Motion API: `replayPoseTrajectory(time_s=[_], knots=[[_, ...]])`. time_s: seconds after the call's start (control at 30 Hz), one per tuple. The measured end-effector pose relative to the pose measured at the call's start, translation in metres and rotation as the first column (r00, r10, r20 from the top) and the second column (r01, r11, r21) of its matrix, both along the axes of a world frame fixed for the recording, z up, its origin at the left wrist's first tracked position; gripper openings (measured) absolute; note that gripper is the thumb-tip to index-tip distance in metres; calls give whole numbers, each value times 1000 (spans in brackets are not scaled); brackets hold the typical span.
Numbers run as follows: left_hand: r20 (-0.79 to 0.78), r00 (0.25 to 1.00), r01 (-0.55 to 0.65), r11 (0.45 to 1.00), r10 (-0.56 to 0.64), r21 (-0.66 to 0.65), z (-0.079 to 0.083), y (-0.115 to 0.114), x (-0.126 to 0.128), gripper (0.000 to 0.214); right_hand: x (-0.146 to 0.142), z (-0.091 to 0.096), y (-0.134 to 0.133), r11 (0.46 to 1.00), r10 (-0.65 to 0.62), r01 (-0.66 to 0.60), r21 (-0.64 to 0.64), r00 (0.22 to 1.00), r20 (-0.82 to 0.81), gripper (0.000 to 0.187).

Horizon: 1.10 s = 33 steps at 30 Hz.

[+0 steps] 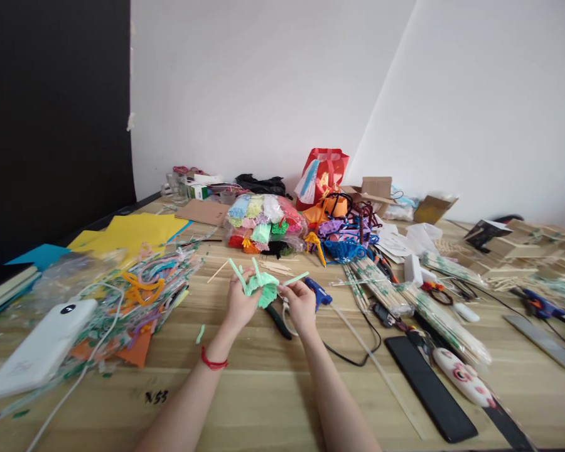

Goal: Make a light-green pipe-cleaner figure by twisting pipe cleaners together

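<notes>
A light green pipe-cleaner piece with a rounded, ridged body and several loose strands sticking out is held up over the table. My left hand wraps its fingers round the left side of it, with two strands rising above. The fingers of my right hand pinch the base of a strand on the right side, whose tip points up and right. Just beyond my right hand lies a blue glue gun. Under the piece, a black-handled tool is partly hidden by my hands.
Bags of coloured pipe cleaners sit ahead, before a red bag. Left are scraps, yellow sheets and a white power bank. A black phone and wrapped wooden sticks lie right.
</notes>
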<state>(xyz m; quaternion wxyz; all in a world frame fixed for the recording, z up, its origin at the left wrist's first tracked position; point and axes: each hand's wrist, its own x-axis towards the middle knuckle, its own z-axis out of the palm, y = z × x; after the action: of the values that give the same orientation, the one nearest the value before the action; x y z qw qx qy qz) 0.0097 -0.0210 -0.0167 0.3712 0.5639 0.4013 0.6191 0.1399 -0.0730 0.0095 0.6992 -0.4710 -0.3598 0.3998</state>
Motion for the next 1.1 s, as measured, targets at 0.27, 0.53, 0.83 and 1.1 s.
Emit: replayPoseTrajectory(time_s=[0.27, 0.53, 0.83, 1.1], knots=[[-133, 983, -112, 989, 124, 95, 5, -3, -1, 30, -3, -10, 2, 999, -39, 33, 38, 986, 160, 10], [-232, 953, -158, 974, 194, 165, 14, -16, 6, 29, -12, -13, -5, 944, -328, 298, 139, 838, 436, 8], [-230, 942, -215, 965, 245, 149, 16, -17, 6, 28, -13, -13, -12, 946, -226, 79, 314, 855, 466, 18], [-258, 952, -72, 938, 166, 339, 22, -10, -13, 28, -3, -7, 3, 984, 176, -172, 36, 965, -196, 26]])
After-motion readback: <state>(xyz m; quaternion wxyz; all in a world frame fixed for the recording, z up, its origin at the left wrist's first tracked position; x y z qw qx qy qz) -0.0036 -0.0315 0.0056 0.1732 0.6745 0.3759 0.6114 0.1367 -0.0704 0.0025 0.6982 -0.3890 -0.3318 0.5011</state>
